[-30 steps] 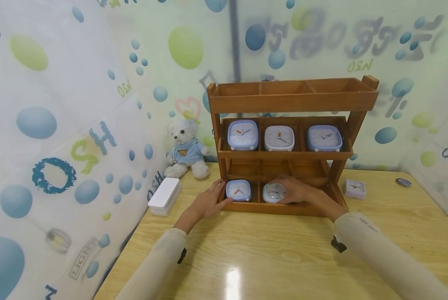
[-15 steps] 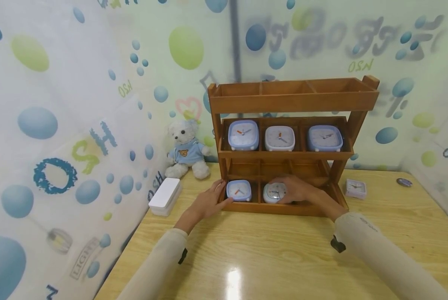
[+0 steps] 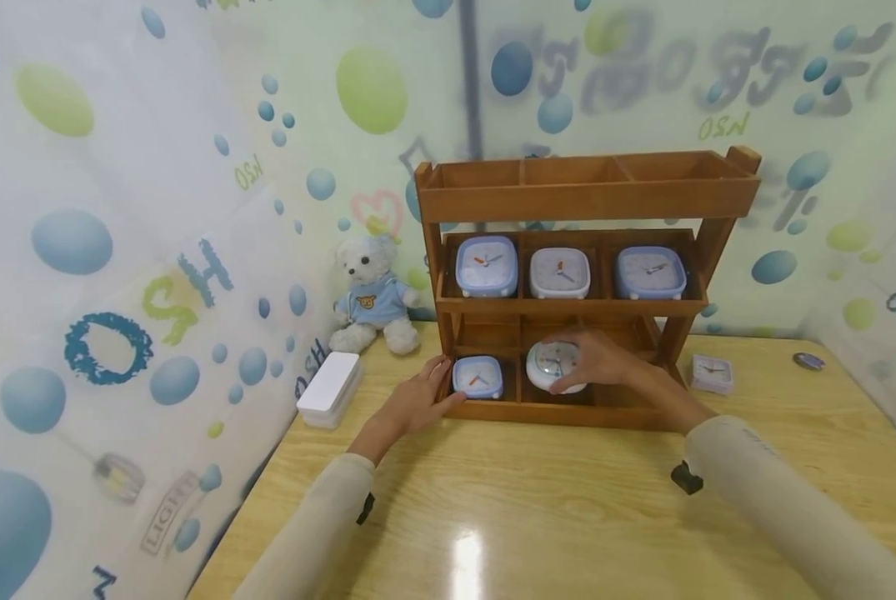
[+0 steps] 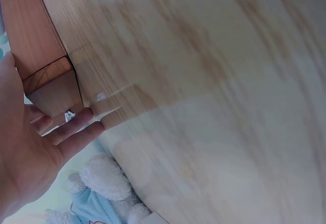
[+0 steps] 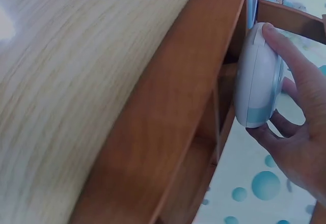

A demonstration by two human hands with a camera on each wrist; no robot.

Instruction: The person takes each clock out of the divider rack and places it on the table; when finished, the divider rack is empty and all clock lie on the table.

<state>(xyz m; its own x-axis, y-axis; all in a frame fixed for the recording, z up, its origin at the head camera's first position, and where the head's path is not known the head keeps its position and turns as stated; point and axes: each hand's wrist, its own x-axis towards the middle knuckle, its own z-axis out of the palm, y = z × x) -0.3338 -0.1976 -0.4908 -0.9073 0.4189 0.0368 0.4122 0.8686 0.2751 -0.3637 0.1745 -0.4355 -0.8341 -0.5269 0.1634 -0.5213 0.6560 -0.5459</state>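
My right hand [image 3: 596, 358] grips a round white alarm clock [image 3: 554, 367] by its edge, thumb low and fingers over the top. In the right wrist view, the white clock [image 5: 259, 79] shows edge-on above the front board, with the hand [image 5: 300, 117] around its rim. The clock is over the bottom tier's middle compartment of a wooden rack [image 3: 590, 200]. My left hand [image 3: 412, 407] holds the rack's lower left front corner. In the left wrist view, the left hand [image 4: 35, 158] wraps the corner [image 4: 51, 76]. Right beside its thumb, a blue clock [image 3: 478, 378] sits in the left compartment.
The middle tier holds a blue clock [image 3: 487, 267], a white clock [image 3: 560, 273] and another blue clock [image 3: 650, 272]. A teddy bear [image 3: 372, 296] and a white box [image 3: 330, 387] are at left. Right of the rack lie a small square clock [image 3: 712, 374] and a dark oval object [image 3: 808, 361].
My right hand has raised the round clock a little out of the bottom compartment, so more of its white body shows. The left hand stays on the rack's corner.
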